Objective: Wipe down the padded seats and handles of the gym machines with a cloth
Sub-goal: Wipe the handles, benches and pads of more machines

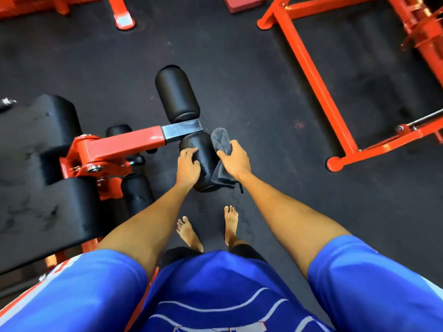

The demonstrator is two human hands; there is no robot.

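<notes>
A black padded roller (203, 152) sticks out on the near side of an orange machine arm (124, 143). My left hand (188, 167) grips the roller's left side, fingers curled over it. My right hand (233, 159) holds a grey cloth (221, 140) against the roller's right side; the cloth hangs down past the roller's end. A second black roller (176, 94) points away on the far side of the arm. The machine's black padded seat (36, 176) fills the left.
Two smaller black rollers (136, 195) sit low near the seat. An orange steel frame (323, 92) lies on the dark rubber floor to the right, another orange leg (122, 13) at the top left. My bare feet (208, 228) stand just below the roller.
</notes>
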